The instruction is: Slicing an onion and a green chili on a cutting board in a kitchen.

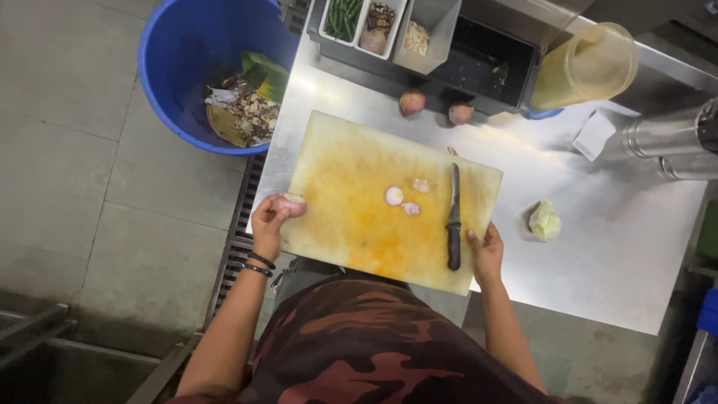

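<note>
— What's in the left hand (271,218)?

— A small onion (292,203), pinkish-purple and pale where it is peeled, rounded. The fingers curl around it at the left edge of the cutting board (351,202), just over the board's rim.

— And the board itself?

— A pale plastic rectangle, heavily stained yellow-orange across its middle, lying at a slight tilt on the steel tabletop (621,247). Three small onion pieces (404,198) sit near its centre, the cut faces pink and white.

— The right hand (486,251)?

— It rests at the board's near right corner, fingers loosely bent against the edge; it grips nothing that I can make out. A knife (453,217) with a black handle lies flat on the board just beside it, blade pointing away from the person.

— Anything beyond the board?

— Two whole onions (435,107) with reddish skin lie on the tabletop past the far edge, near a black tray. A blue bin (172,82) with scraps in it stands on the floor at the left, and a pale crumpled scrap (544,221) lies right of the board.
</note>
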